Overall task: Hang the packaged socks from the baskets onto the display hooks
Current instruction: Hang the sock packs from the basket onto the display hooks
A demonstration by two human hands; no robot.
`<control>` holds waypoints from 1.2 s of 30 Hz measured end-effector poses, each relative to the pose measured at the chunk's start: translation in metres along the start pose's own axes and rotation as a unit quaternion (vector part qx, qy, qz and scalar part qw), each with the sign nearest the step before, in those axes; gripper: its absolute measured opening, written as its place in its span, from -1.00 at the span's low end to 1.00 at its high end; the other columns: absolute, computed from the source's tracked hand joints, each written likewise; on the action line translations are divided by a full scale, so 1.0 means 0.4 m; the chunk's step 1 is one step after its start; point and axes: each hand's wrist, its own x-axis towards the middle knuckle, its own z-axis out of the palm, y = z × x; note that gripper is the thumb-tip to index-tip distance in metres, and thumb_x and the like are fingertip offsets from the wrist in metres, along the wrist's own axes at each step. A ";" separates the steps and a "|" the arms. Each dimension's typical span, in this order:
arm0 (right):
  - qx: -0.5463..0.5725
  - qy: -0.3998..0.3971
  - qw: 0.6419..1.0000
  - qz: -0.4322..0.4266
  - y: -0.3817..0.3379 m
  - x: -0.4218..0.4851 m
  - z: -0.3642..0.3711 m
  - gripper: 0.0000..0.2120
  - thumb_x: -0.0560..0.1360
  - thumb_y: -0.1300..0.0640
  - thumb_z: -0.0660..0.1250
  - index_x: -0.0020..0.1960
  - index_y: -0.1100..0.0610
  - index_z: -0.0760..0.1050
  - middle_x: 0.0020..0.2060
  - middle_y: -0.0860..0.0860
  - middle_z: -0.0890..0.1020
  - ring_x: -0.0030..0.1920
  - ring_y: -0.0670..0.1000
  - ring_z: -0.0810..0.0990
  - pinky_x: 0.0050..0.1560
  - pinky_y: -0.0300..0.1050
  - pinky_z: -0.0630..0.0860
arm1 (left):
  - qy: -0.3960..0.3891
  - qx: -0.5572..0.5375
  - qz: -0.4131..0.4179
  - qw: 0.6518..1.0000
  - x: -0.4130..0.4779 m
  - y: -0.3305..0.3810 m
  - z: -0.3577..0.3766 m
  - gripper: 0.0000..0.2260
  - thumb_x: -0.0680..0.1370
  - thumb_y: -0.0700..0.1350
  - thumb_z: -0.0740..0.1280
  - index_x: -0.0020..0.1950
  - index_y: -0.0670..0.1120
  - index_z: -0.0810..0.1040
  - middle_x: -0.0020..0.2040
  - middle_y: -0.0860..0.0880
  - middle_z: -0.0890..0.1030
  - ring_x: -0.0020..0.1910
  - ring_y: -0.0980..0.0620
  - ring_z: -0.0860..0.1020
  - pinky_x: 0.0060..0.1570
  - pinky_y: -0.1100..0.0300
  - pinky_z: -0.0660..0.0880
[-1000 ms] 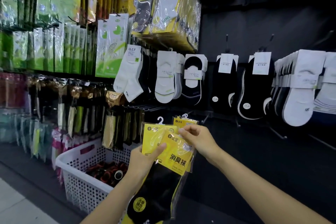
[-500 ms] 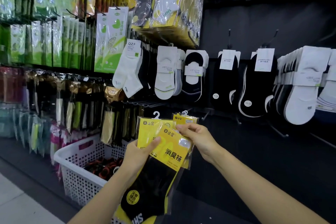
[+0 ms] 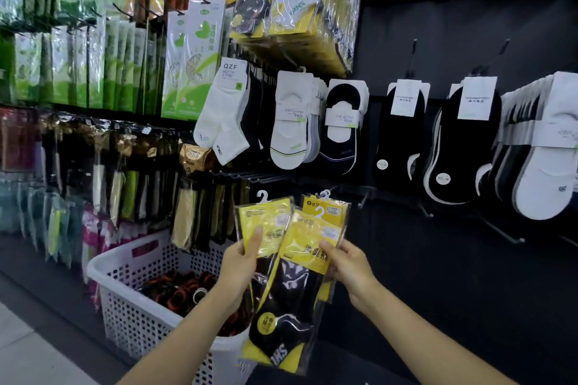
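1. While the fan of yellow sock packs [image 3: 297, 247] is held in mid-air before the dark display wall, both hands are working on it. The left hand [image 3: 240, 262] pinches the leftmost pack, thumb on the yellow card and fingers behind. The right hand [image 3: 347, 262] grips the front pack's card the same way.
2. The packs sit just above the right end of the white basket [image 3: 125, 262] and below the rows of hanging socks. None of them is on a hook yet. The basket holds more goods, dark with orange, though they are too blurred to name.
3. The step in hand looks like sorting: the bundle is being spread so that one pack can be singled out.
4. Next, one pack needs to come free while the other hand keeps the rest together. Its white plastic hanger [image 3: 262, 195] must then be turned toward a bare wire hook [image 3: 247, 176], just above, and threaded on.
5. Matching yellow packs hanging high up [image 3: 300, 9] may mark the intended row instead; I cannot tell which.
6. The glossy film probably slides easily, so a firm pinch on the card is wiser.
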 end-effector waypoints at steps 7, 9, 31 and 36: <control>-0.035 0.137 0.990 -0.024 -0.004 0.142 0.004 -0.81 0.57 0.16 0.29 0.08 0.27 0.51 0.10 0.29 0.59 0.14 0.27 0.57 0.25 0.17 0.48 | 0.081 -0.009 -0.012 0.997 0.101 -0.039 -0.077 -0.65 0.53 0.24 0.20 -0.07 -0.05 0.43 -0.24 0.10 0.40 -0.20 0.14 0.37 0.02 0.13 0.29; -0.042 0.141 0.989 -0.030 -0.001 0.178 0.010 -0.80 0.56 0.16 0.30 0.15 0.23 0.52 0.09 0.20 0.62 0.13 0.19 0.59 0.25 0.14 0.48 | 0.089 -0.003 -0.011 0.996 0.116 -0.045 -0.090 -0.61 0.52 0.25 0.19 -0.13 -0.09 0.41 -0.22 0.10 0.37 -0.17 0.14 0.37 -0.03 0.13 0.35; -0.029 -0.014 0.999 0.020 0.026 -0.001 -0.002 -0.77 0.58 0.01 0.24 0.12 0.12 0.54 -0.03 0.03 0.69 -0.02 -0.02 0.67 -0.04 -0.18 0.60 | -0.071 0.021 0.011 0.997 0.014 -0.017 0.097 -0.67 0.54 0.11 0.28 0.11 -0.09 0.61 0.05 -0.02 0.65 0.06 0.04 0.59 0.13 0.18 0.46; -0.027 0.004 0.997 -0.067 0.019 -0.029 -0.020 -0.84 0.54 0.20 0.32 0.11 0.09 0.55 -0.03 -0.02 0.70 -0.03 -0.10 0.68 -0.08 -0.31 0.57 | -0.081 0.030 0.033 0.996 -0.008 -0.006 0.149 -0.77 0.53 0.10 0.28 -0.19 -0.02 0.54 -0.29 0.17 0.57 -0.29 0.26 0.53 -0.39 0.55 0.36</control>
